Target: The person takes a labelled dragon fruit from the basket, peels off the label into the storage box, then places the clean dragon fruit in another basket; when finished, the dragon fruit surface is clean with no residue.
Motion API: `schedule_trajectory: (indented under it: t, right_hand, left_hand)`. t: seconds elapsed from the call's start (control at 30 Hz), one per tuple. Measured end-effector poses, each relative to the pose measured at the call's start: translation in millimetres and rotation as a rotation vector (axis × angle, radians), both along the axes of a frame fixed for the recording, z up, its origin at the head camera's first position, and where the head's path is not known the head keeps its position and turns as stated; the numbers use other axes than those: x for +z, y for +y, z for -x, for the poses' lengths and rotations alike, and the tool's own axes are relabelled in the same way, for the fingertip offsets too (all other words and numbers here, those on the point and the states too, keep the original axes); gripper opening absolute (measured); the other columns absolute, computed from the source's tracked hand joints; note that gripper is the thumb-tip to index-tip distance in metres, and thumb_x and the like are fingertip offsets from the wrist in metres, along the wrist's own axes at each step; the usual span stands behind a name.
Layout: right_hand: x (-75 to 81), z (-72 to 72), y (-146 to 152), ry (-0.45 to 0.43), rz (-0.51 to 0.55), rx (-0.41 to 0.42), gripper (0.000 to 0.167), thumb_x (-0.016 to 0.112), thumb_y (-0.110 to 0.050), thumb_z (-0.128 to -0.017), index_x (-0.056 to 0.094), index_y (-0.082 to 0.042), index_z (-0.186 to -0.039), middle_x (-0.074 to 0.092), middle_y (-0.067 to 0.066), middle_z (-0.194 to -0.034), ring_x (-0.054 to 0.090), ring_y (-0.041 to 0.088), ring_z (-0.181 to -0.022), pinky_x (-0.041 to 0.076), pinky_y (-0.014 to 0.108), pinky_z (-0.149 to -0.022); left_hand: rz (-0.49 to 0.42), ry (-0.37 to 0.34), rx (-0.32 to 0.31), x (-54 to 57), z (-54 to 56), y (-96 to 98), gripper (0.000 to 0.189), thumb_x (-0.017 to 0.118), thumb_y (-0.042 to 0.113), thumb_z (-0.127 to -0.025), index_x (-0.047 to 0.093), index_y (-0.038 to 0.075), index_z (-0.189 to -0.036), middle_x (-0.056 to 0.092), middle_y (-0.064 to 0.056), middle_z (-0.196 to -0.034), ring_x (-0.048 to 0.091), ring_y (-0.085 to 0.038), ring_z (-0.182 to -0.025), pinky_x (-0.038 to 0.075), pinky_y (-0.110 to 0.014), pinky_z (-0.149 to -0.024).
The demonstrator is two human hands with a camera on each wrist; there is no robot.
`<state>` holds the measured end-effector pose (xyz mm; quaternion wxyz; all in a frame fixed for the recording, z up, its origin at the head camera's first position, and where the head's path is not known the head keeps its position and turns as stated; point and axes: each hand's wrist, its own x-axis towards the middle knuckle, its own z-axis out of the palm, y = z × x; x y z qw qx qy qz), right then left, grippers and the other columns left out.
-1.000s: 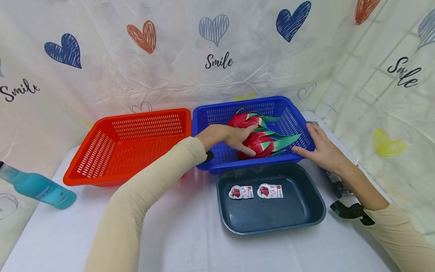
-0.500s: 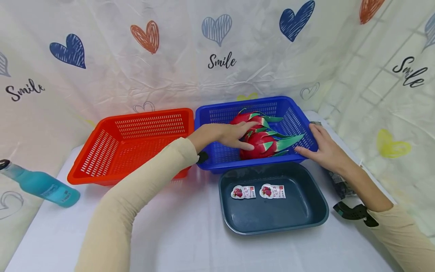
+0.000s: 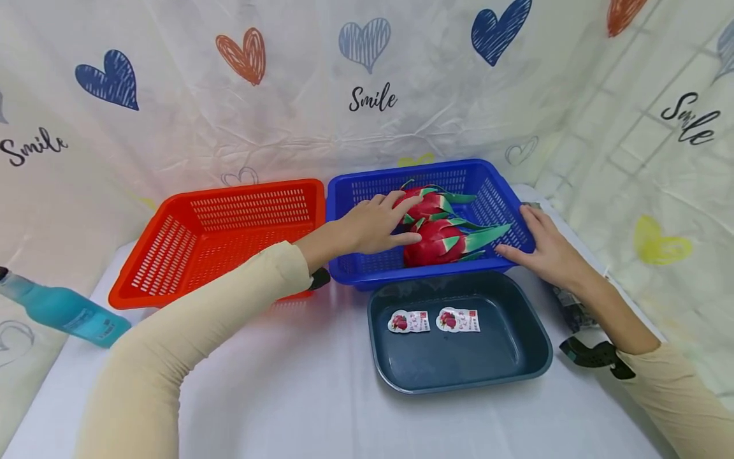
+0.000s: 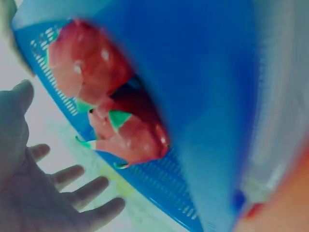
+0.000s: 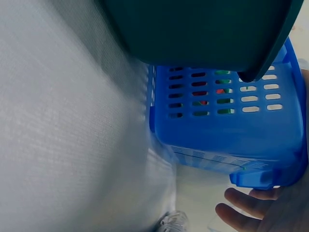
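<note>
Two red dragon fruits with green leaf tips lie in a blue basket (image 3: 375,277): the front dragon fruit (image 3: 432,245) and the rear dragon fruit (image 3: 427,205). My left hand (image 3: 367,226) hovers over the basket's left part, fingers spread and holding nothing. The left wrist view shows its fingers apart from the fruit. At the basket's right front corner, my right hand (image 3: 550,252) holds the rim, thumb over the edge and fingers outside. In the right wrist view those fingers (image 5: 244,205) lie beside the basket's end; part of the hand is cut off.
A red basket (image 3: 258,223) stands left of the blue one. In front is a dark tray (image 3: 459,363) with two fruit-printed labels, the left label (image 3: 408,321) and the right label (image 3: 457,319). A blue bottle (image 3: 69,315) lies far left. A dark packet (image 3: 573,309) is partly behind my right arm.
My left hand has lifted off the dragon fruits and drawn back to the left, its fingers spreading. The right hand stays at the basket corner.
</note>
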<state>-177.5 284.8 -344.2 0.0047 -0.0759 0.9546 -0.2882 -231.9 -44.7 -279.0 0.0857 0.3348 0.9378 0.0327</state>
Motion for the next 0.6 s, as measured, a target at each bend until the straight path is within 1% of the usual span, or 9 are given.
schedule_trajectory:
  t: [0.13, 0.2, 0.3, 0.4, 0.53, 0.6]
  right_hand:
    - [0.0, 3.5, -1.2, -0.013, 0.012, 0.013, 0.1, 0.061, -0.05, -0.088, 0.002, -0.006, -0.156, 0.001, 0.026, -0.16, 0.015, 0.054, -0.141, 0.022, 0.077, -0.104]
    - [0.7, 4.7, -1.6, -0.027, 0.017, 0.014, 0.101, 0.061, -0.049, -0.088, 0.001, -0.006, -0.156, 0.0, 0.026, -0.161, 0.013, 0.053, -0.142, 0.021, 0.077, -0.104]
    - [2.9, 4.8, -0.2, -0.046, 0.006, 0.01, 0.102, 0.061, -0.05, -0.088, -0.001, -0.005, -0.156, -0.004, 0.026, -0.161, 0.013, 0.055, -0.142, 0.022, 0.077, -0.103]
    - [6.0, 5.3, 1.6, -0.076, -0.022, 0.019, 0.103, 0.06, -0.051, -0.088, -0.003, -0.005, -0.155, -0.007, 0.026, -0.16, 0.012, 0.055, -0.141, 0.022, 0.078, -0.102]
    - [13.6, 7.6, 3.7, -0.106, -0.106, 0.045, 0.107, 0.061, -0.055, -0.087, -0.002, -0.002, -0.155, -0.009, 0.028, -0.159, 0.01, 0.056, -0.142, 0.022, 0.078, -0.102]
    - [20.3, 7.6, 4.9, -0.091, -0.157, 0.051, 0.109, 0.064, -0.056, -0.084, 0.003, 0.001, -0.154, -0.008, 0.029, -0.159, 0.011, 0.057, -0.141, 0.023, 0.078, -0.1]
  left_hand:
    - [0.007, 0.023, 0.03, -2.8, -7.9, -12.7, 0.076, 0.039, 0.07, -0.091, 0.013, 0.037, -0.155, 0.011, -0.004, -0.165, 0.02, -0.034, -0.149, 0.018, -0.059, -0.12]
    - [0.006, 0.029, 0.053, -4.2, -10.0, -18.8, 0.075, 0.037, 0.071, -0.091, 0.013, 0.038, -0.155, 0.009, -0.003, -0.165, 0.016, -0.034, -0.151, 0.013, -0.061, -0.12]
    - [-0.011, 0.051, 0.098, -6.1, -11.6, -26.0, 0.076, 0.036, 0.072, -0.091, 0.013, 0.038, -0.155, 0.009, -0.004, -0.165, 0.014, -0.036, -0.151, 0.012, -0.064, -0.119]
    - [-0.016, 0.062, 0.165, -8.4, -14.4, -34.1, 0.078, 0.036, 0.073, -0.09, 0.012, 0.039, -0.155, 0.008, -0.006, -0.165, 0.013, -0.038, -0.151, 0.011, -0.066, -0.117]
    - [-0.006, 0.061, 0.251, -11.5, -21.3, -46.9, 0.079, 0.036, 0.073, -0.09, 0.009, 0.038, -0.155, 0.001, -0.006, -0.166, 0.008, -0.04, -0.151, 0.008, -0.068, -0.116]
    - [-0.012, 0.071, 0.269, -12.2, -24.5, -52.2, 0.079, 0.036, 0.072, -0.09, 0.01, 0.038, -0.155, -0.001, -0.006, -0.166, 0.006, -0.04, -0.151, 0.007, -0.069, -0.116]
